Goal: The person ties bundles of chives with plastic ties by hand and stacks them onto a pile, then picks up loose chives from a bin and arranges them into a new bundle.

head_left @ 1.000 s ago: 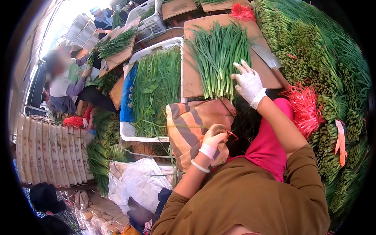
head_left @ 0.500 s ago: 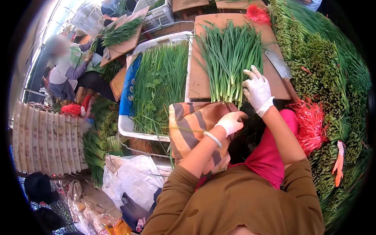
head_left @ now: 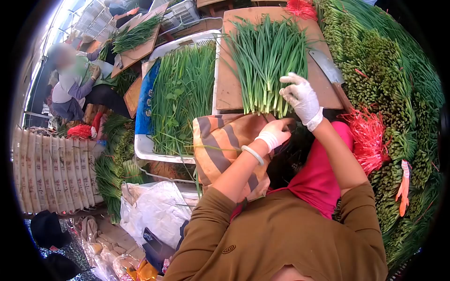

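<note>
A fanned bunch of long green chives (head_left: 269, 61) lies on a brown board (head_left: 229, 96), its pale stalk ends at the near edge. My right hand (head_left: 301, 99), in a thin white glove, is open beside the stalk ends, with fingers apart and slightly bent. My left hand (head_left: 275, 132) is just below the board's near edge, fingers curled in shadow; what they hold, if anything, is hidden. An orange and grey striped cloth (head_left: 218, 150) lies beneath my left forearm. A broad-bladed knife (head_left: 327, 68) rests on the board, right of the chives.
A white crate (head_left: 143, 147) of loose greens stands left of the board. Bundled greens (head_left: 375, 70) are heaped along the right, with red plastic ties (head_left: 368, 145) and an orange-and-white glove (head_left: 403, 189). A co-worker (head_left: 70, 89) sits at the far left by another board (head_left: 140, 51).
My right hand has come off the stalks, its fingers bending a little and rising. My left hand has shifted slightly up toward the stalk ends. The whole view has shifted slightly.
</note>
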`<state>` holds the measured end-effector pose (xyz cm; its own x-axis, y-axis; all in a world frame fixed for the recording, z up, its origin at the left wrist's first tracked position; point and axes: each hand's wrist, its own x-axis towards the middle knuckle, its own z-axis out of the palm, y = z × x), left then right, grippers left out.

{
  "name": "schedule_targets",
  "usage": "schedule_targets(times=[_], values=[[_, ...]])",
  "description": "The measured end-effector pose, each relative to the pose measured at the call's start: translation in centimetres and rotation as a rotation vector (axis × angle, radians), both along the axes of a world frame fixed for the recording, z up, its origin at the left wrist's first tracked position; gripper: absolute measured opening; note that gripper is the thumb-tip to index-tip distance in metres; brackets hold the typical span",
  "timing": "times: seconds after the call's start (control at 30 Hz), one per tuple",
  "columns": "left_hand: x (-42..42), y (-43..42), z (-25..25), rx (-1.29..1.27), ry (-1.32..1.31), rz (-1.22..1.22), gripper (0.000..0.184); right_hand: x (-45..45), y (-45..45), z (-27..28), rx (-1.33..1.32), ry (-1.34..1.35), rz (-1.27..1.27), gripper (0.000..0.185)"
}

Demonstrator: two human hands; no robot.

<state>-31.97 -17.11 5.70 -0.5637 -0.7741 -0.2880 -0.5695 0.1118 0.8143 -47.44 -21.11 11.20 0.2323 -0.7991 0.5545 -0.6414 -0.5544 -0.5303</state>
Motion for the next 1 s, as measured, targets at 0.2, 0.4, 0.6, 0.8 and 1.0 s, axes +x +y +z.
schedule_targets(times=[0.2,0.4,0.6,0.8,1.0], values=[[-0.1,-0.9,-1.6,-0.093,-0.097,0.106,0.043,-0.3,-0.4,-4.7,0.290,-0.522,0.029,0.007],[0.3,0.9,1.7,0.207,0.227,0.010,0.044,-0.9,-0.5,-3.5,0.393,-0.455,-0.024,0.006],[-0.5,-0.2,1.8,0.204,0.329,0.164,0.045,1.4,1.4,3.8,-0.119,-0.045,0.023,0.007],[1.5,1.8,2.3,0.165,0.216,0.128,0.029,-0.1,7.8,5.4,0.339,0.062,0.281,0.011],[4.9,4.6,1.5,0.401,0.663,0.335,0.012,1.7,11.6,3.0,0.417,-0.235,0.094,0.051]])
